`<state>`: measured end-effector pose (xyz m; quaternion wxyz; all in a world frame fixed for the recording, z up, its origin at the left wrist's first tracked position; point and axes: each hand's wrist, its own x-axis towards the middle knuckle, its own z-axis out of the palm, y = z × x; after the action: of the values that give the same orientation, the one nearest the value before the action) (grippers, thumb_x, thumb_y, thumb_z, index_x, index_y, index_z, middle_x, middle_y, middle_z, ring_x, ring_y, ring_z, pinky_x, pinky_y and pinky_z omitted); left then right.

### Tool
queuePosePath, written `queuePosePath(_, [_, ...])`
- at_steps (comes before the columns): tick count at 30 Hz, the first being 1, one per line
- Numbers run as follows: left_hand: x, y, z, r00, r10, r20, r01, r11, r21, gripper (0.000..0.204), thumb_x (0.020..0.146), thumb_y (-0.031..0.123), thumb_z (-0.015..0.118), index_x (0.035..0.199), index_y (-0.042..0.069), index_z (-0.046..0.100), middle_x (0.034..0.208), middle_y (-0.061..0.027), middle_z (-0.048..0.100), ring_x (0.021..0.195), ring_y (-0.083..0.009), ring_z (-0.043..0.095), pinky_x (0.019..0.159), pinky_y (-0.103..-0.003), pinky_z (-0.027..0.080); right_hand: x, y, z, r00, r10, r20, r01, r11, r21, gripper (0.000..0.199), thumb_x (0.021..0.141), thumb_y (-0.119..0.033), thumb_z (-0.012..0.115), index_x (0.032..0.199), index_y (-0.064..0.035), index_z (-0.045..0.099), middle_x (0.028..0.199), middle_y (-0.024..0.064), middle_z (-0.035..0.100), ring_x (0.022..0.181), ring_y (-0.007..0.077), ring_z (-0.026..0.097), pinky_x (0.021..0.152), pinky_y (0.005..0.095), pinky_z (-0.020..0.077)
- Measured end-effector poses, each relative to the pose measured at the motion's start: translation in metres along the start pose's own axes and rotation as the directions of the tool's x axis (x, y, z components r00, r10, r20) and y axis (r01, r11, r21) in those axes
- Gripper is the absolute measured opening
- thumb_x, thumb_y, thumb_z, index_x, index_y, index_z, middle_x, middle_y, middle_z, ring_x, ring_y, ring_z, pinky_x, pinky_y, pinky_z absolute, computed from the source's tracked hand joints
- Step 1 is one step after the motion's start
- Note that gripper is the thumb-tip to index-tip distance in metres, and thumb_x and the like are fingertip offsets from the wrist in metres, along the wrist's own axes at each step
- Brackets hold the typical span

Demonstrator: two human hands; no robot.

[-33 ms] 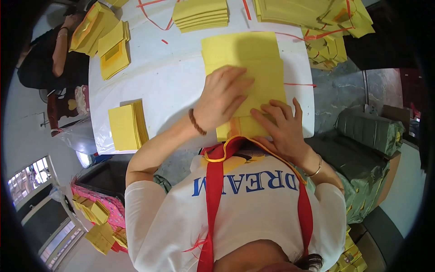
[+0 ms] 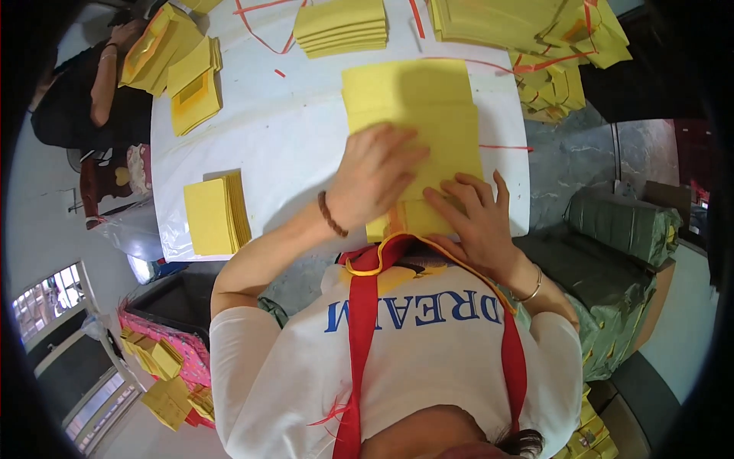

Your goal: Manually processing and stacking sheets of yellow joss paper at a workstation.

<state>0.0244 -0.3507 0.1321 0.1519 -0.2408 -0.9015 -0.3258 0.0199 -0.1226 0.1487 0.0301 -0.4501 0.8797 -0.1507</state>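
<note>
Yellow paper sheets (image 2: 436,145) lie in a stack at the table's near edge, right in front of me. The lowest part, with an orange-brown strip, reaches to my apron. On the middle of the sheets rests my left hand (image 2: 376,172), its fingers bent, a little apart and slightly blurred; I see nothing held in them. My right hand (image 2: 478,226) lies at the right near side of the sheets. Its fingers are spread, and some fingertips touch the paper.
A neat pile of folded yellow paper (image 2: 215,214) stands at the table's left. Another pile (image 2: 340,29) and larger yellow bundles (image 2: 489,23) are at the far side, among red strips. Green wrapped bales (image 2: 581,279) stand at right. Another person (image 2: 92,92) sits at far left.
My left hand has slid a little toward me over the yellow sheets. My right hand stays almost where it was.
</note>
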Motion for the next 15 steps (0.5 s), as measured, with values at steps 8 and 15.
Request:
queuePosePath(8, [-0.012,0.015,-0.015,0.977,0.029,0.211,-0.036,0.999,0.030,0.037,0.073,0.015,0.065,0.109,0.006,0.060,0.111,-0.0117,0.053,0.099,-0.0267,0.049,0.082,-0.038,0.039,-0.009,0.012,0.005,1.000,0.006,-0.026,0.002,0.956,0.293,0.057,0.079,-0.037,0.062,0.127,-0.0084,0.049,0.126,0.0085,0.048,0.122,0.0302,0.037,0.102,0.0511,0.0225])
queuePosePath(15, [-0.002,0.039,0.001,0.950,0.004,0.311,-0.157,0.869,0.470,0.053,0.072,0.018,0.057,0.120,-0.002,0.049,0.099,-0.0103,0.053,0.090,-0.0218,0.051,0.075,-0.031,0.042,-0.014,0.044,0.002,0.987,0.088,0.135,-0.160,0.418,0.894,0.072,0.080,-0.025,0.060,0.141,-0.0086,0.027,0.129,0.0129,0.049,0.129,0.0297,0.036,0.107,0.0394,0.0243])
